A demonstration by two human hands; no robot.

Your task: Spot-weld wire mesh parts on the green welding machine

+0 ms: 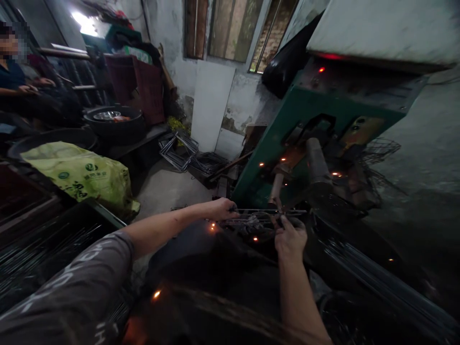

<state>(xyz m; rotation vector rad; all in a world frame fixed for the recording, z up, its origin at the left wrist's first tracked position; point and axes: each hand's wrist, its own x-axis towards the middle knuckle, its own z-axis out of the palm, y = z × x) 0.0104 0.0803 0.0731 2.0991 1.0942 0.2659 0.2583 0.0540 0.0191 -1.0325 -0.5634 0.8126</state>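
Observation:
Thin metal wires, apparently a wire frame (pixel 251 211), stretch between my two hands in front of a green spot welder (pixel 268 132). My left hand (pixel 224 209) is closed around the frame's left end. Close under the welder's lower electrode (pixel 276 189), my right hand (pixel 290 238) pinches its right part; the fingertips are partly hidden in the dark. Glowing sparks (pixel 255 238) fly around the hands, the welder and my lap. A thicker round arm (pixel 318 163) juts out of the machine above my right hand.
Bundles of metal rods (pixel 381 273) lie at the right, with more rods (pixel 46 258) at the left. Several square wire frames (pixel 178 151) are piled on the floor. A yellow-green sack (pixel 82 175) and a black tub (pixel 118 125) stand left. Another person (pixel 17 81) sits at the far left.

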